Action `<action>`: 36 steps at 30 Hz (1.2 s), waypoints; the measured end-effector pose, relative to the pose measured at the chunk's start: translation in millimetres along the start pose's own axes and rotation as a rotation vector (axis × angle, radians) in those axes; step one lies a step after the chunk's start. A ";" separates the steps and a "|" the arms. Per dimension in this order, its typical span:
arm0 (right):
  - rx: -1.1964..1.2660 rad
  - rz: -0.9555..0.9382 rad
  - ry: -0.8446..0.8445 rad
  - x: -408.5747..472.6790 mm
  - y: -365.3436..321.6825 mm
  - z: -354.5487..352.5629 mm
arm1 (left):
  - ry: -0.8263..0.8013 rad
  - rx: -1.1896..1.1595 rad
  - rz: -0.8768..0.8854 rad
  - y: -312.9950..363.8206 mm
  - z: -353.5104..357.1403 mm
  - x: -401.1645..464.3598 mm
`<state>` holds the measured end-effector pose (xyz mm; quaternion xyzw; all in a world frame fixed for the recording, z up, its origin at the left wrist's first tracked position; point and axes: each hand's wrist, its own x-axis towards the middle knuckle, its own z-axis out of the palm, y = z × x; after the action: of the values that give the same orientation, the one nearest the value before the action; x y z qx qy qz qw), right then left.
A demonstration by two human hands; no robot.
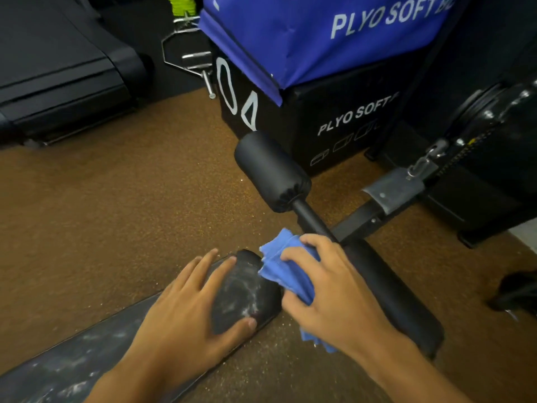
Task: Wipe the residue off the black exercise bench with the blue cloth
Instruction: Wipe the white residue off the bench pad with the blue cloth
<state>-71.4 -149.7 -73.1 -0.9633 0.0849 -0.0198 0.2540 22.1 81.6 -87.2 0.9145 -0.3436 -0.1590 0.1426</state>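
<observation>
The black exercise bench (241, 295) runs from the lower left toward the centre, and its pad carries white powdery streaks. My left hand (189, 309) lies flat on the pad's end, fingers spread, thumb hooked over the near edge. My right hand (334, 289) grips the bunched blue cloth (286, 264) and presses it against the pad's far right end. Part of the cloth hangs out below my wrist. White residue also speckles the pad near the lower left corner.
A black foam roller pad (273, 173) on a bar sticks up just beyond the cloth, with a second pad (401, 298) at right. Stacked plyo soft boxes (319, 112) stand behind, a treadmill (58, 71) at upper left. Brown speckled rubber floor (116, 205) surrounds the bench.
</observation>
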 end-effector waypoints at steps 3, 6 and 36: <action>0.023 -0.059 -0.061 21.1 -6.1 56.3 | -0.046 0.044 -0.105 -44.4 35.0 -9.4; 0.012 -0.068 -0.082 40.1 4.6 116.2 | -0.076 0.084 -0.172 -81.0 72.7 -4.9; -0.320 -0.119 -0.107 100.4 51.6 268.5 | -0.092 0.163 -0.266 -146.5 172.6 1.2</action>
<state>41.4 -80.8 -332.6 -0.9944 0.0164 0.0302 0.1001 41.3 160.6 -298.5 0.9522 -0.2374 -0.1898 0.0296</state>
